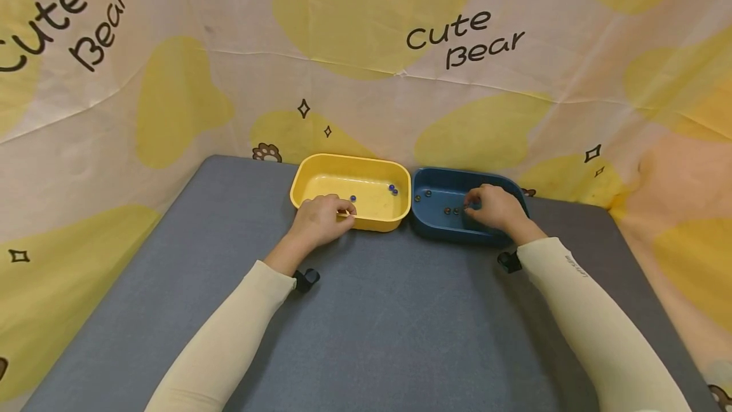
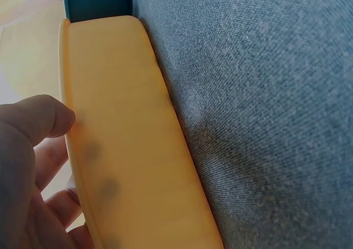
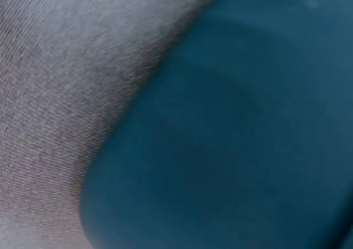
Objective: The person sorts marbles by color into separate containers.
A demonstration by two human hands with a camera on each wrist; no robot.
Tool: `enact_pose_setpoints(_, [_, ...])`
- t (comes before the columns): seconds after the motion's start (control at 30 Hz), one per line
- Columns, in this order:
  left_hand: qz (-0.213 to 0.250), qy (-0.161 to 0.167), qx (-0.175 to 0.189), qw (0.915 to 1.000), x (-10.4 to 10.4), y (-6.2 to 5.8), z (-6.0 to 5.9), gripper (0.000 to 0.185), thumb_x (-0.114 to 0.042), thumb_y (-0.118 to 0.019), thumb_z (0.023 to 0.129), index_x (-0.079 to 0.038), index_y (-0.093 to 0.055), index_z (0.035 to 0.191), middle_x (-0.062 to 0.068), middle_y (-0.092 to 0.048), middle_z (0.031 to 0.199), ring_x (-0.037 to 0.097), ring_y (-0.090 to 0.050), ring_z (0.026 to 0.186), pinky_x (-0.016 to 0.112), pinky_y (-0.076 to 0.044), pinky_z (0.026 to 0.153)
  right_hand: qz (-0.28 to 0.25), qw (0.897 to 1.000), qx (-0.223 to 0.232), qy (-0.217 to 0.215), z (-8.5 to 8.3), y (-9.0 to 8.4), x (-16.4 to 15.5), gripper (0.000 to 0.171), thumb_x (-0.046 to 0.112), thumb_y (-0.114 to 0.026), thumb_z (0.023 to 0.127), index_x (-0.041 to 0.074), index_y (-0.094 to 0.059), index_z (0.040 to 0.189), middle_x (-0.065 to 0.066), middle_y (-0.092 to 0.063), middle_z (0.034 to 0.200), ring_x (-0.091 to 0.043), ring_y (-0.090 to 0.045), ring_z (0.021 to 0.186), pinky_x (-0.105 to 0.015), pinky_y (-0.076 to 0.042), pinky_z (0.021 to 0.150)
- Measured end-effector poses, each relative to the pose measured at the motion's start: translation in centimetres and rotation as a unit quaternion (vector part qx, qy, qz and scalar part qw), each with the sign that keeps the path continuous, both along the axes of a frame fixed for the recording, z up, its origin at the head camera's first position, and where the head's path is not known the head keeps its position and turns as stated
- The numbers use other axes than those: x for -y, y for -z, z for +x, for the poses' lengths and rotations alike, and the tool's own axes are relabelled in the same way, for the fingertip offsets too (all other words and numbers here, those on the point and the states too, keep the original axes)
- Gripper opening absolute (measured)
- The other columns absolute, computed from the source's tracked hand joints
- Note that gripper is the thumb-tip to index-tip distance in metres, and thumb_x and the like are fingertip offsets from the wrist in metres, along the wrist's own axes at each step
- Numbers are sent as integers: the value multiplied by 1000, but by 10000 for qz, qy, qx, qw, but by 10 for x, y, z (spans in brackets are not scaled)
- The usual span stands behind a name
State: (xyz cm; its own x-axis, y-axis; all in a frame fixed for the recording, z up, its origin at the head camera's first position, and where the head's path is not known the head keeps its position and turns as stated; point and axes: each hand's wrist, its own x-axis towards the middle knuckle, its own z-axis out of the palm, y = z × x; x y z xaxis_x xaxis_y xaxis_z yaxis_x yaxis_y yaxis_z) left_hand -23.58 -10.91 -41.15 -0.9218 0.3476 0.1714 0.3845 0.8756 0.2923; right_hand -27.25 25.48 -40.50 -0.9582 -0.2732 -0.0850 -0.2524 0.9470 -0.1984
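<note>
A backdrop cloth (image 1: pixel 366 49) printed with yellow patches and the words "Cute Bear" is hung behind a grey fabric-covered surface (image 1: pixel 377 323). At its far edge two small tubs are set side by side, touching: a yellow tub (image 1: pixel 350 173) to the left and a blue tub (image 1: pixel 443 178) to the right. The left hand (image 1: pixel 321 218) is rested over the near rim of the yellow tub, fingers curled inward as if something small is pinched, though what is held cannot be told. The right hand (image 1: pixel 494 206) is lowered into the blue tub with fingertips drawn together near two marbles in the blue tub (image 1: pixel 452 211); whether one is gripped cannot be told. Further marbles in the yellow tub (image 1: pixel 393 189) are seen lying loose at its far right.

The marbles are judged to be hard, smooth, light and prone to rolling, so a fingertip pinch from above, across the middle, seems best suited.

Only the head view shows both hands and the marbles. The left wrist view shows the yellow tub's outer wall close up, with faint dark spots through the plastic. The right wrist view gives only blurred blue wall and cloth.
</note>
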Motion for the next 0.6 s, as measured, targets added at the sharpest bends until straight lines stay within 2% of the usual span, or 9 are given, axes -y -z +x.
enact_pose_setpoints(0.3, [7,-15,50,10000,0,0,1,13,-35,-51,76,-34,-63,81,-11,-55,74,8,-50,65,28,-36,58,163,9998,17,61,-6,10,-3,19,26,-62,78,18,-64,94,-8,-59,93,-22,-56,78,-39,-45,60])
enact_pose_setpoints(0.6, [-17,-23,38,10000,0,0,0,13,-35,-51,76,-34,-63,81,-11,-55,74,8,-50,65,28,-36,59,289,9995,54,81,-9,14,-4,20,24,-63,77,17,-63,96,-10,-57,97,-26,-57,84,-42,-46,62])
